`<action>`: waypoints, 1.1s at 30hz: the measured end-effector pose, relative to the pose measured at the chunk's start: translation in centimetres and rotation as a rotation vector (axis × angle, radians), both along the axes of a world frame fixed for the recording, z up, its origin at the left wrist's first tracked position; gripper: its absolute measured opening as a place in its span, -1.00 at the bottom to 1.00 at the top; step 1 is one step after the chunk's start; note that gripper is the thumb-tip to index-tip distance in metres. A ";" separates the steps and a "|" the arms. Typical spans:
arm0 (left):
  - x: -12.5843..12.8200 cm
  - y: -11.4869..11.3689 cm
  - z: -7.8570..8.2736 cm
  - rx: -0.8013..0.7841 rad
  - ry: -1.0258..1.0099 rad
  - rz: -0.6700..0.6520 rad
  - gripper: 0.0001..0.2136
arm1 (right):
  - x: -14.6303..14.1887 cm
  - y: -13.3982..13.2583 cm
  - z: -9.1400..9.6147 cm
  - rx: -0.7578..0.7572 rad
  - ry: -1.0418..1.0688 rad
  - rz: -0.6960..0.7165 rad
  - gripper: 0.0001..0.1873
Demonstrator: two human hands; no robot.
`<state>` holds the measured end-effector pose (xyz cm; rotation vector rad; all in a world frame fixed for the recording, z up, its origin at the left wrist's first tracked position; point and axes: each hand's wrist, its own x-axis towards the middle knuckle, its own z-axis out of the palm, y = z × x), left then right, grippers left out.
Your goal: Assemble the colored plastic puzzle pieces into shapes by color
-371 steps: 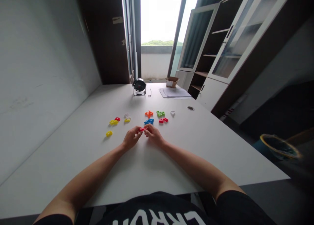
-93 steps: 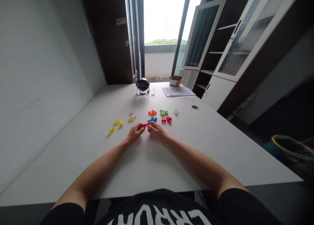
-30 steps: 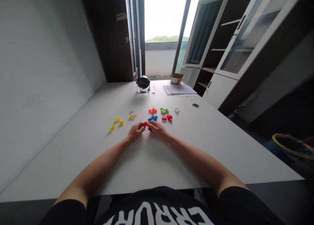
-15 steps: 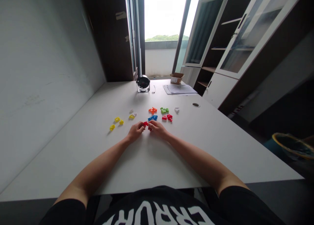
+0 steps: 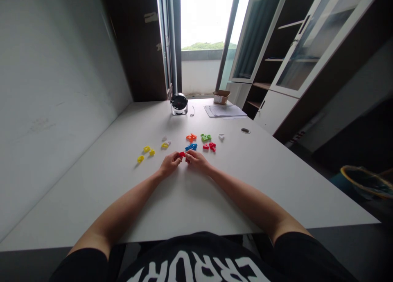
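Observation:
My left hand [image 5: 170, 164] and my right hand [image 5: 196, 160] meet at the middle of the white table [image 5: 153, 200]. Both pinch a small red plastic piece [image 5: 182, 154] between their fingertips. Just beyond them lies a blue piece [image 5: 191, 147]. Farther back are an orange piece [image 5: 190, 137], a green piece [image 5: 205, 137], red pieces [image 5: 209, 146] and a white piece [image 5: 221, 137]. To the left lie several yellow pieces [image 5: 146, 151], with one more yellow piece and a white bit [image 5: 166, 143] nearer the middle.
A small round black and silver device [image 5: 179, 103] stands at the table's far end. Papers [image 5: 225, 111] and a small cardboard box [image 5: 222, 96] lie at the far right. A grey wall runs along the left. Open cabinets [image 5: 276, 64] stand to the right.
Both hands have stayed together on the red piece and barely moved. Compared with the oldest frame, the yellow pieces at the left lie arranged differently, and the camera has shifted a little.

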<state>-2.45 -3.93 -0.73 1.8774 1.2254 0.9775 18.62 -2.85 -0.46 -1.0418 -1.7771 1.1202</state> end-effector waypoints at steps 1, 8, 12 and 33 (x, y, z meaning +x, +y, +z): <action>0.0 -0.1 0.1 0.000 0.000 0.002 -0.85 | 0.0 0.0 0.0 0.003 -0.006 -0.003 -0.56; 0.2 -0.3 0.5 -0.014 0.015 0.023 -0.86 | 0.0 -0.1 -0.1 0.015 -0.043 -0.010 -0.59; 0.2 -0.2 0.4 0.002 0.053 0.010 -0.85 | 0.0 -0.2 -0.1 0.037 -0.067 -0.014 -0.62; 0.1 -0.1 0.3 0.009 0.052 0.000 -0.86 | 0.1 -0.2 0.0 0.046 -0.093 -0.015 -0.63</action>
